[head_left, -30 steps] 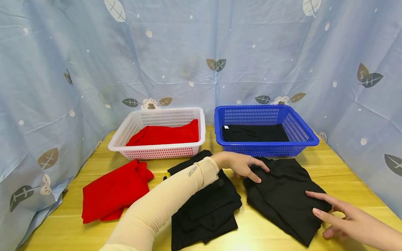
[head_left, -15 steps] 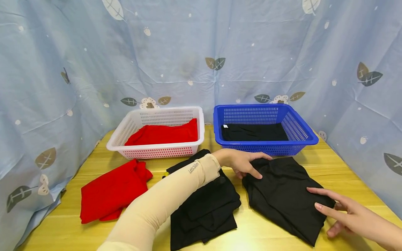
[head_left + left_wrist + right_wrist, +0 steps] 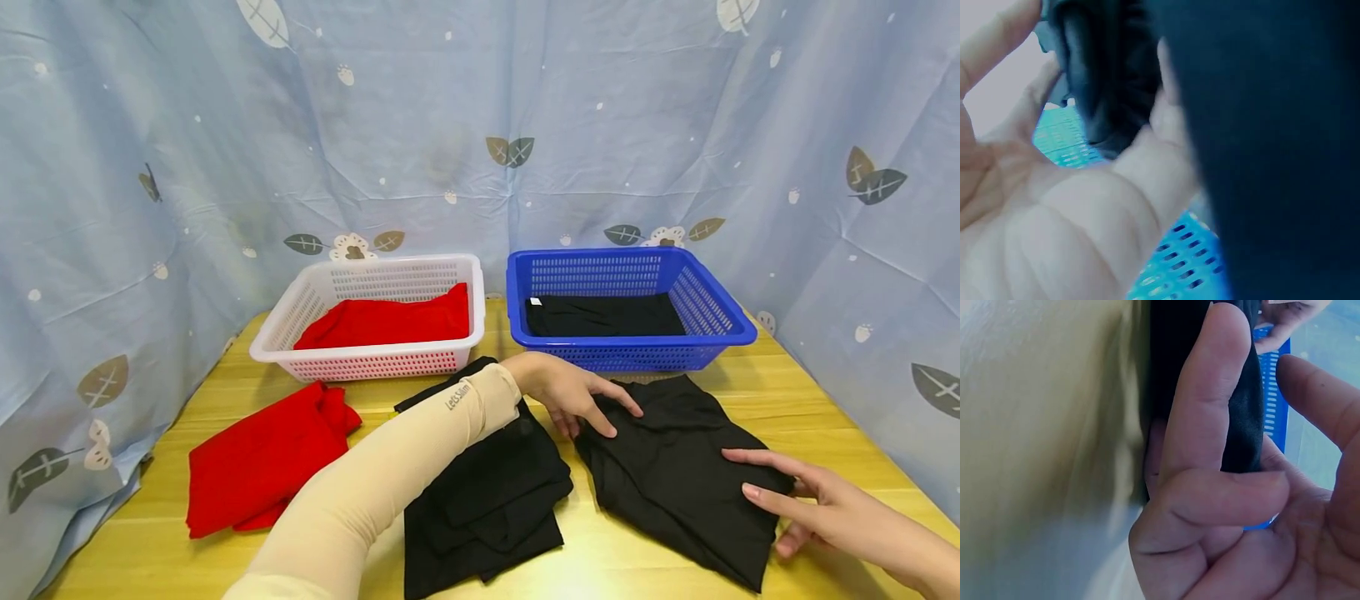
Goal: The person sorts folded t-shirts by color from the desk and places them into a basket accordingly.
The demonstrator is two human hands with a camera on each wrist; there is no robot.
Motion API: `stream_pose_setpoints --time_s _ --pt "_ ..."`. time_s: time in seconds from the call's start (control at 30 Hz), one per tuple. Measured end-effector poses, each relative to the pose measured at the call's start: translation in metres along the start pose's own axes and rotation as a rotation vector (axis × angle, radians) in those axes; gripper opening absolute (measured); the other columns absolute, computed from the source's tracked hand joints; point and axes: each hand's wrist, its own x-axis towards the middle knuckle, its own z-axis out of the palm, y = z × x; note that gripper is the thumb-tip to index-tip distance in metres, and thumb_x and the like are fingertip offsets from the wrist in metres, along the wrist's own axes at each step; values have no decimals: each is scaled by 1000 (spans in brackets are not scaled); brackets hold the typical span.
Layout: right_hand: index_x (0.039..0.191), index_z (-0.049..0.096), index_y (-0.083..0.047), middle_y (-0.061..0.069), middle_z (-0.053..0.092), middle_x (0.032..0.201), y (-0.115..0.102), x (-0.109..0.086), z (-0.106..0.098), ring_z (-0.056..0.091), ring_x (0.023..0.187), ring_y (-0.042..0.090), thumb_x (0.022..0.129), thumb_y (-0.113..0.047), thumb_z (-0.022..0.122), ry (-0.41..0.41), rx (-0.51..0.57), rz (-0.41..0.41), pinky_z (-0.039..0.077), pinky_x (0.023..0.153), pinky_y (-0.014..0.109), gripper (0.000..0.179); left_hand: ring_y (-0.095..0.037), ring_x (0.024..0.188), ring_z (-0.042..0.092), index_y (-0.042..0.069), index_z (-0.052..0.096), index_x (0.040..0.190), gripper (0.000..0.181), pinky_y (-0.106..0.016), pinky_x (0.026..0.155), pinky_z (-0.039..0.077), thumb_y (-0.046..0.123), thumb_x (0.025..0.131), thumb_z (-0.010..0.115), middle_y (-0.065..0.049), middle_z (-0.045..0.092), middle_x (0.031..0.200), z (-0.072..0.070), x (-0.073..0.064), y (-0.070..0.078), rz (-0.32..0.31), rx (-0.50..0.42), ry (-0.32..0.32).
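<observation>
A folded black garment (image 3: 675,475) lies at the right of the table, gathered along its upper edge. My left hand (image 3: 573,396) loosely holds its upper left edge, with two digits on top and the others tucked at the side. In the left wrist view, dark cloth (image 3: 1110,75) lies between that hand's spread digits. At the right edge, my right hand (image 3: 832,512) has two digits over the cloth and others curled at the edge. In the right wrist view the edge of the cloth (image 3: 1244,431) runs between the digits.
A second folded black garment (image 3: 495,492) lies under my left sleeve (image 3: 405,467). Further left is a folded red garment (image 3: 262,458). Behind stand a white basket (image 3: 375,353) with red cloth and a blue basket (image 3: 630,342) with black cloth, before a patterned curtain (image 3: 420,125).
The lower corner of the right-hand black garment has shifted a little to the right. Both hands stay at its edges with small finger movements. The view has turned slightly.
</observation>
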Motion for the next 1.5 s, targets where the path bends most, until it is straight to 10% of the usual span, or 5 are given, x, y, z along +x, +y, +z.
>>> stream_pose_setpoints --time_s 0.33,1.0,1.5 --pt "130 41 -79 11 63 82 -1 1 -1 74 74 29 115 -36 52 2 -4 0 53 66 28 47 -19 81 58 32 53 156 55 -31 79 58 25 105 71 3 46 136 -2 -1 5 -2 31 62" --pt "125 55 -63 4 59 66 -1 10 0 62 61 26 110 -33 63 40 57 2 38 54 35 34 -17 70 51 12 71 131 27 -28 67 50 11 103 71 0 61 103 3 13 -9 100 -258 89" --pt "136 57 -60 1 50 83 -9 -1 -10 60 65 20 106 -36 69 196 -57 13 43 68 24 40 -13 69 56 15 77 127 34 -27 66 48 11 94 83 6 63 106 14 0 -1 267 -126 253"
